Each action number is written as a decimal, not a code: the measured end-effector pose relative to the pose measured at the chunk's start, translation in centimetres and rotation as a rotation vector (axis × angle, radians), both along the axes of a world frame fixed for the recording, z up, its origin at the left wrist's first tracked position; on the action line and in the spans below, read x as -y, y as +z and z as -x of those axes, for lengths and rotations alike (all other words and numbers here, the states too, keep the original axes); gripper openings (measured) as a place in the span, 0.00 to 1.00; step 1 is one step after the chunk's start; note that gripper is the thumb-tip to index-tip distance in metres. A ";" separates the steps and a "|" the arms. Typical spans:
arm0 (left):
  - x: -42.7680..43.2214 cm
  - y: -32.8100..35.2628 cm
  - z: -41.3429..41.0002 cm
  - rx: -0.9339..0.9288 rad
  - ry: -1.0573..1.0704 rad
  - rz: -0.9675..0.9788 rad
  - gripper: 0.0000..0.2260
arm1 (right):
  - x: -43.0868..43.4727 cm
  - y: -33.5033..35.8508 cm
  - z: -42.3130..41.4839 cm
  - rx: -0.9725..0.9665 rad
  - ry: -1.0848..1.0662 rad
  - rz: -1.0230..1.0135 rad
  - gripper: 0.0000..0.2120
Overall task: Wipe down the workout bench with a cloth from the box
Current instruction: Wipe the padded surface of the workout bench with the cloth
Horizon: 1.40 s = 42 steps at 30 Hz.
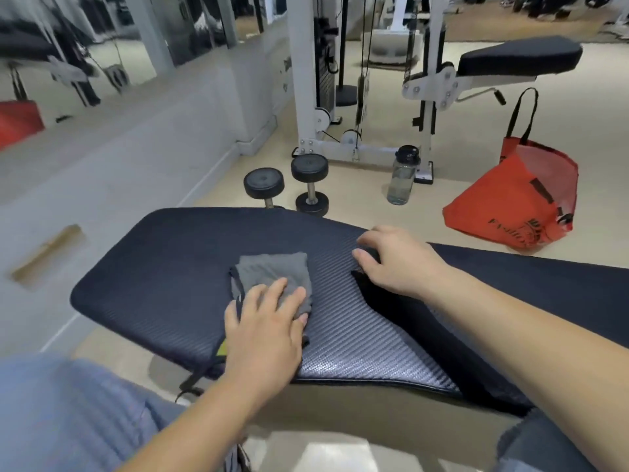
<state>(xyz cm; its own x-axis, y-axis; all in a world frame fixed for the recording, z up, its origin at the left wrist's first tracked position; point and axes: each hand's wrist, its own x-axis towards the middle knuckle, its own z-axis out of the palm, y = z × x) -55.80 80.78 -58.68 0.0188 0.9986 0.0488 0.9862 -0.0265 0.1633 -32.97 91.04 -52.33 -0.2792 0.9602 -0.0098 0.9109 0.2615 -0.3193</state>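
The workout bench (163,267) has a dark, ribbed pad that fills the middle of the view. A folded grey cloth (272,272) lies flat on the pad. My left hand (269,328) presses down on the near half of the cloth, fingers spread over it. My right hand (398,260) rests on the pad to the right of the cloth, fingers bent at the gap between the two pad sections. No box is in view.
Two black dumbbells (289,185) stand on the floor behind the bench. A clear water bottle (403,177) and a red tote bag (520,202) sit at the back right. A white cable machine (326,80) and another bench (517,57) stand farther back.
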 end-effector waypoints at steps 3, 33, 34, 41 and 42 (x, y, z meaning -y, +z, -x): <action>4.7 -0.8 -4.9 0.024 -0.147 -0.045 0.18 | 1.5 -0.1 1.3 0.003 0.048 -0.076 0.19; 2.0 -1.8 15.8 0.398 0.577 -0.194 0.18 | 5.6 -1.3 11.7 -0.007 0.333 -0.098 0.20; 1.8 -1.8 15.5 0.439 0.608 -0.229 0.17 | 5.6 -1.4 12.0 -0.015 0.336 -0.100 0.20; 5.2 -3.0 5.7 0.488 0.694 -0.391 0.14 | 5.1 -1.7 13.1 -0.071 0.350 -0.117 0.22; 6.2 -3.1 3.9 0.453 0.637 -0.387 0.15 | 4.9 -1.6 13.1 -0.080 0.346 -0.123 0.22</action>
<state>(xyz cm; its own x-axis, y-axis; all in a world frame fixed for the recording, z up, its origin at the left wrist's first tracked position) -59.73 74.60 -61.80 -0.6406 0.7245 0.2545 0.6749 0.3732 0.6366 -46.03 86.10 -53.96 -0.5828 0.8014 0.1346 0.7353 0.5906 -0.3325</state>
